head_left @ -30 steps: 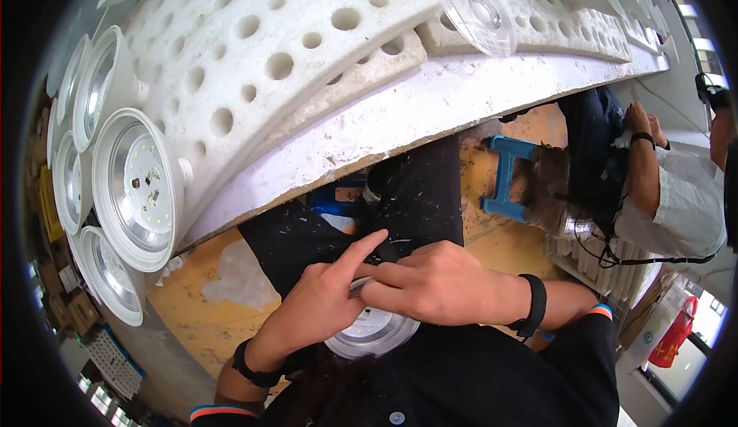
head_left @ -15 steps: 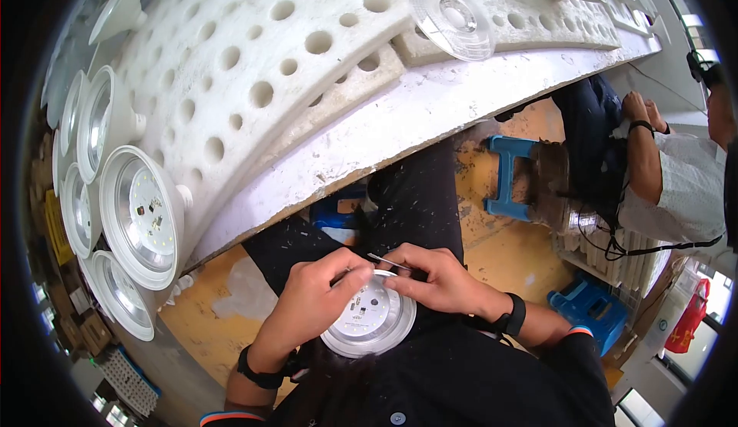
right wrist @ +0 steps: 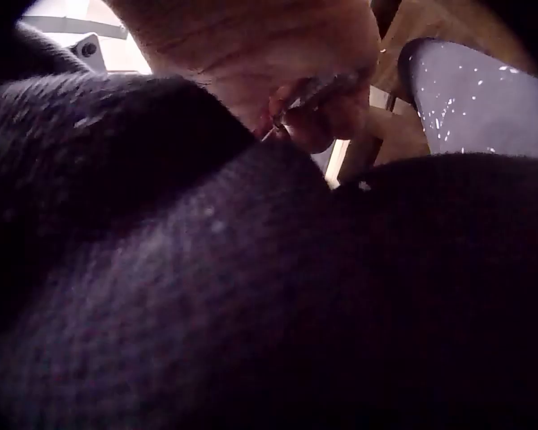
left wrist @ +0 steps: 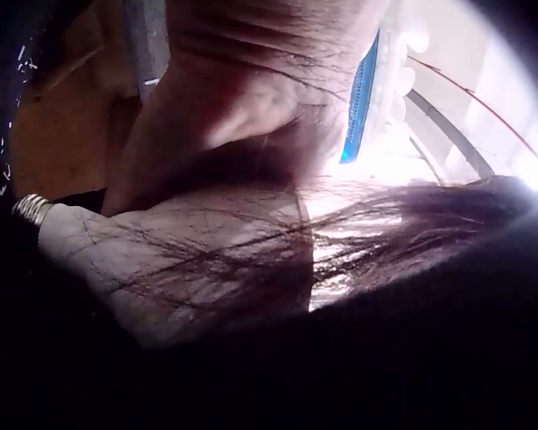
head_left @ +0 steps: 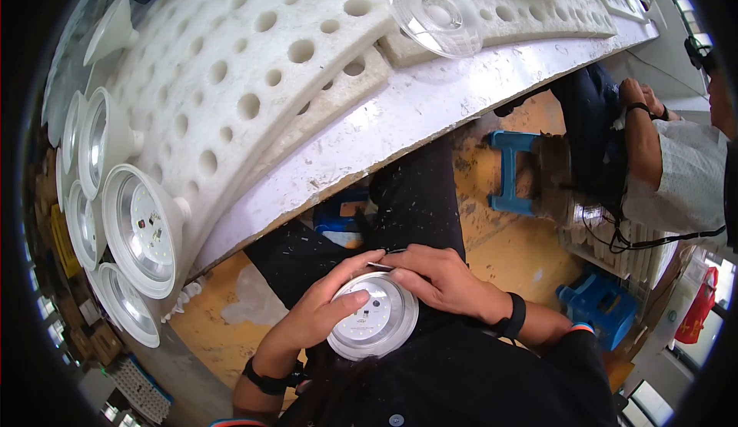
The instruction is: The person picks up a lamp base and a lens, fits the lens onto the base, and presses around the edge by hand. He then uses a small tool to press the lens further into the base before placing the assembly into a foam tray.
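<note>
On the person's lap sits an LED lamp [head_left: 374, 338], its white rim and round board of small LEDs facing up. The left hand [head_left: 327, 302] grips it from the left, thumb over the board and fingers along the far rim. In the left wrist view the lamp's white body [left wrist: 170, 278] ends in a threaded metal cap [left wrist: 31, 209], partly behind strands of hair. The right hand [head_left: 440, 277] is curled at the lamp's far right edge and holds a thin metal rod [head_left: 377, 265], mostly hidden by the fingers. Dark cloth covers much of the right wrist view.
Several similar lamps [head_left: 142, 231] stand at the table's left end. White foam boards [head_left: 238, 66] with holes lie on the table [head_left: 430, 96], a clear lens disc [head_left: 436, 17] on them. Blue stools [head_left: 511, 173] and another person [head_left: 676, 150] are at the right.
The hands have lowered around the lamp's rim; the left thumb has moved onto the board. The rod, seen between both hands half a second ago, is now mostly covered. The head view has shifted.
</note>
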Demonstrator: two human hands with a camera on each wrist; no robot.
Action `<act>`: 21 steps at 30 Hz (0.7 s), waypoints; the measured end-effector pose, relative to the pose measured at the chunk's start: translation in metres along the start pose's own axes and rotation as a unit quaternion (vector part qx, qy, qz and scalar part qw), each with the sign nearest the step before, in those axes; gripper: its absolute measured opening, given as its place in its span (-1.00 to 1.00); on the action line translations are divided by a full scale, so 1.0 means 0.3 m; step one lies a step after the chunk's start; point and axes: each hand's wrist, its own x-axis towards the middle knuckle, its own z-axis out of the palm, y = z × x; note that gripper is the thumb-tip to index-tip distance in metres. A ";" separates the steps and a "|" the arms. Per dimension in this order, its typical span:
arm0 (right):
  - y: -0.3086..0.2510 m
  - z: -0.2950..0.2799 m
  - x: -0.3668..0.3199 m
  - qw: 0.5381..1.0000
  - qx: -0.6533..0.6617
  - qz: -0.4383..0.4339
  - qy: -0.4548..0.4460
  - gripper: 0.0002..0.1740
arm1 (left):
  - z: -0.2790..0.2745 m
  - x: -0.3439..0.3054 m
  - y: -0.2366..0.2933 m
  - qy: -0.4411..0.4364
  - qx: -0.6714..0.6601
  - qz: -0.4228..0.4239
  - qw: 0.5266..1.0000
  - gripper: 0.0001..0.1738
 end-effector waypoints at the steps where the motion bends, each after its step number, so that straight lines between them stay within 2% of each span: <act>1: -0.017 -0.003 -0.011 1.000 0.001 0.002 0.003 -0.68 | 0.000 -0.007 -0.001 -0.003 0.001 -0.002 1.000 -0.49; 3: -0.066 -0.017 -0.038 0.997 -0.065 0.022 0.021 -0.51 | 0.001 -0.020 -0.007 0.046 0.000 -0.010 0.999 -0.44; 4: -0.053 -0.013 -0.056 0.994 -0.104 -0.008 0.021 -0.36 | 0.008 -0.025 -0.001 0.044 -0.001 -0.011 0.999 -0.44; 6: -0.060 -0.023 -0.064 0.991 -0.134 -0.018 0.014 -0.34 | 0.020 -0.039 0.022 0.069 0.018 -0.042 0.997 -0.44; 10: -0.060 -0.014 -0.062 0.979 -0.200 -0.047 0.018 -0.31 | 0.028 -0.046 0.029 0.080 0.026 -0.046 0.995 -0.45; 21: -0.059 0.001 -0.066 0.976 -0.210 -0.058 0.024 -0.31 | 0.027 -0.056 0.032 0.085 0.073 -0.029 0.993 -0.47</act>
